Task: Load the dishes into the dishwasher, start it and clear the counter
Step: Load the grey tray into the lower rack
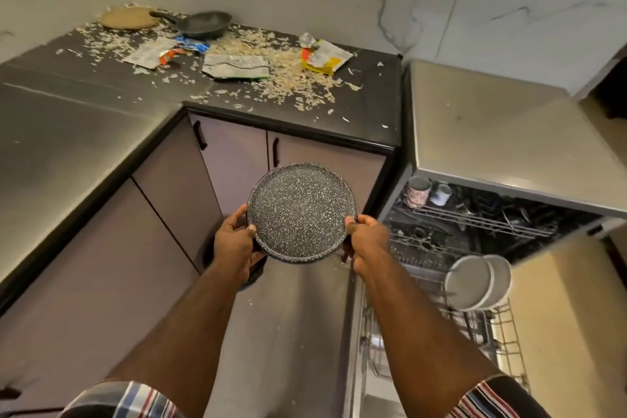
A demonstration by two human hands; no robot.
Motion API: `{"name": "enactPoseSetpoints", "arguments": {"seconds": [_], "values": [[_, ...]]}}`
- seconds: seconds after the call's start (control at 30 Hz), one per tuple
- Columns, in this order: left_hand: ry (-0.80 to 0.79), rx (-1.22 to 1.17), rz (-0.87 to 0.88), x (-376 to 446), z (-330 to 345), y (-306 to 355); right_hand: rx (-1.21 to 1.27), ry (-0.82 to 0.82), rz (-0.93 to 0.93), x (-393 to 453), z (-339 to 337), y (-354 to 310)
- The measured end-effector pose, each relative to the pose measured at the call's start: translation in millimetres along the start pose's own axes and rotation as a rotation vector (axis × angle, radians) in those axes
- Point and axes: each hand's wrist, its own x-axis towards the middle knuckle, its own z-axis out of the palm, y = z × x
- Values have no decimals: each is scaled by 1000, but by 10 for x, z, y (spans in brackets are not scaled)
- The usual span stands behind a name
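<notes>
Both hands grip one speckled plate (300, 212): left hand (235, 241) on its left rim, right hand (366, 241) on its right. Open dishwasher (475, 220) right of hands; frying pan (203, 24) on littered table (366, 105) beyond.

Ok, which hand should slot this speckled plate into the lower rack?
Probably the right hand. It already grips the round dark speckled plate on the side nearest the open dishwasher's lower wire rack, where grey plates stand. The left hand is farther away.
</notes>
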Motion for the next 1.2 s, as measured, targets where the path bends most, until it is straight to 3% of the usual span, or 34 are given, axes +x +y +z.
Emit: {"name": "enactPoseSetpoints", "arguments": {"seconds": [0.67, 1.0, 1.2], "values": [[-80, 194, -105, -1243, 1595, -2145, 23, 69, 118, 495, -3104, 434], [-99, 296, -245, -1006, 2159, -3020, -19, 126, 263, 1051, -3849, 839], [-225, 478, -284, -654, 2603, -3531, -38, 256, 287, 1586, -4106, 1016]]}}
